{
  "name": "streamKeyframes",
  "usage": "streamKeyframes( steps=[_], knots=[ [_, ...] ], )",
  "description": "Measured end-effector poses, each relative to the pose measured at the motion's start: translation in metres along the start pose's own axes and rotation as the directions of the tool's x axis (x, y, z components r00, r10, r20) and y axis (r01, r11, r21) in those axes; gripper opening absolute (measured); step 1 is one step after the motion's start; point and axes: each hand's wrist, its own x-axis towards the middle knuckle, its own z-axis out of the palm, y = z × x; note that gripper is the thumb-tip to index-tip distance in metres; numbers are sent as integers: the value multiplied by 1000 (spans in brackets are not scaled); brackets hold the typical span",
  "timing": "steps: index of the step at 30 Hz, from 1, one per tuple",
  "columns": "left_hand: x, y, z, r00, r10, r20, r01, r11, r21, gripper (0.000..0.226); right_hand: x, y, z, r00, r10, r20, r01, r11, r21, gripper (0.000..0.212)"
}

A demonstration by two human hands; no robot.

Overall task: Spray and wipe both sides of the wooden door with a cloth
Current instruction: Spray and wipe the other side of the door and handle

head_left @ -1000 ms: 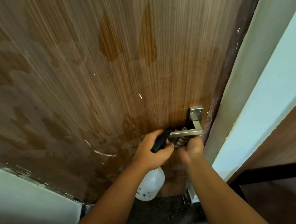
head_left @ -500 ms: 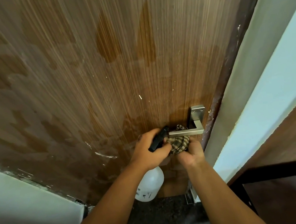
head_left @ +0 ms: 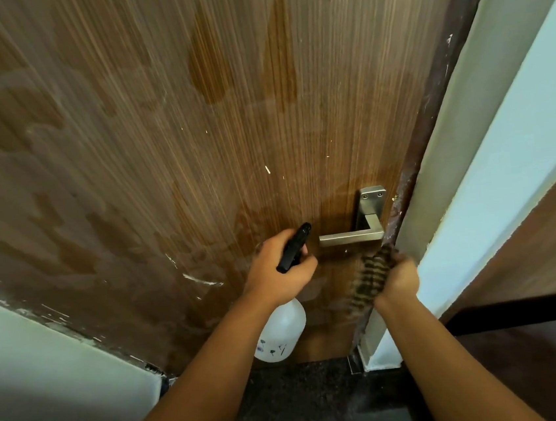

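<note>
Left hand [head_left: 278,272] gripping spray bottle [head_left: 280,330] near lever handle [head_left: 353,236]; right hand [head_left: 396,275] clutching checked cloth [head_left: 371,276] against wooden door [head_left: 159,137] edge.

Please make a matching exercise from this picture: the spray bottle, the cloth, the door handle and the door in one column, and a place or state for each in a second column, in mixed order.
Things:
1. spray bottle
2. cloth
3. door handle
4. door

Places or states:
A. has damp patches
B. held in the left hand
C. metal, no hand on it
D. held in the right hand, at the door's edge

Pairs: 1-B, 2-D, 3-C, 4-A
</note>
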Motion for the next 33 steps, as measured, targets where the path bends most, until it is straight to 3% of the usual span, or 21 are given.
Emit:
streamKeyframes(
  steps=[1, 2, 3, 4, 5, 6, 7, 9, 14, 19, 23, 26, 29, 31, 33],
  knots=[
    [0, 0, 1, 1000, 9, 3, -9, 1000, -4, 8, -3, -3, -7, 973, -231, -23, 229, 970, -84, 30],
    [0, 0, 3, 1000, 19, 0, -19, 1000, -9, 8, -10, -10, -10, 856, -515, 46, 512, 831, -216, 31],
    [1, 1, 4, 1000, 27, -14, -28, 1000, -7, 9, -20, -17, -11, 641, -736, 219, 759, 566, -322, 32],
    [3, 2, 7, 999, 34, -37, -34, 999, 5, 13, -24, -24, -10, 383, -823, 420, 900, 230, -370, 31],
    [6, 3, 8, 997, 33, -71, -32, 999, 17, 18, -25, -32, -3, 192, -785, 589, 918, -69, -390, 26],
    [8, 4, 9, 993, 31, -110, -29, 999, 17, 22, -27, -39, 7, 109, -698, 708, 867, -281, -411, 21],
    [11, 7, 10, 989, 27, -143, -26, 1000, 10, 23, -30, -47, 17, 139, -593, 793, 794, -412, -447, 18],
    [16, 9, 13, 985, 24, -169, -22, 1000, 13, 22, -39, -54, 36, 322, -398, 859, 676, -538, -503, 20],
    [19, 2, 26, 985, 100, -141, -93, 994, 55, 17, -46, -70, 58, 516, -148, 844, 638, -591, -493, 32],
    [24, -9, 35, 979, 106, -174, -93, 992, 80, 7, -48, -85, 71, 626, 97, 774, 634, -641, -433, 51],
    [22, -13, 41, 972, 119, -203, -107, 992, 71, 18, -45, -80, 72, 611, 119, 783, 643, -652, -402, 41],
    [21, -23, 47, 966, 164, -199, -147, 984, 97, 8, -42, -69, 67, 563, 62, 824, 628, -680, -379, 24],
    [17, -30, 56, 950, 219, -221, -191, 971, 143, 36, -43, -59, 56, 480, -11, 877, 589, -737, -332, 24],
    [14, -31, 63, 946, 218, -239, -194, 974, 119, 37, -40, -50, 46, 394, -42, 918, 557, -784, -275, 25],
    [17, -35, 69, 948, 216, -232, -197, 975, 105, 36, -35, -41, 39, 355, -32, 934, 526, -819, -228, 21]
  ],
)
